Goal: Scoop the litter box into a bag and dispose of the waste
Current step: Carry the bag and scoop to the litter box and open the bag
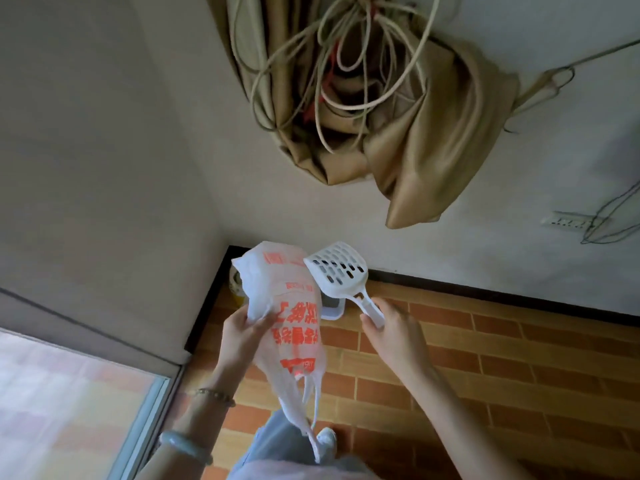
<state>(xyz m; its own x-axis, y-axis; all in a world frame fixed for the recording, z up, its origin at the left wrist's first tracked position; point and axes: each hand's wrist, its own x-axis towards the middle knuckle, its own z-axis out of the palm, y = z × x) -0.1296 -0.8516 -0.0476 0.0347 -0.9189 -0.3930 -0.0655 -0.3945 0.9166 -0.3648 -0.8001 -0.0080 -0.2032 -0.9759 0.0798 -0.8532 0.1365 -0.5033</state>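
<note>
White plastic fills both your hands. Your left hand (pixel 242 332) pinches the bag (pixel 291 327), a thin carrier with red print, bunched at its left edge between thumb and fingers. Your right hand (pixel 391 327) is wrapped round the handle end of the scoop (pixel 341 271), fingers curled and thumb along the grip.

What matters is how the scoop lies from that grip. Its long axis runs from your right hand up and to the far left, so the slotted head sits just beside the far end of the bag, close enough that I cannot tell whether the two touch. The slots look bare.

The bag hangs lengthwise from far to near, and the loose strips that seem to be its handles dangle at the near end, over your legs. I judge the mouth to be down there, well away from the scoop head, so you need to turn or reopen the bag before anything can go in.

Beyond and below your hands, on the brick-pattern floor (pixel 485 358) against the far wall, a white-rimmed corner (pixel 331 309) shows between bag and scoop handle. It is probably the litter box, though the bag hides most of it. Your right hand, with the scoop, looks the better placed to reach it.
</note>
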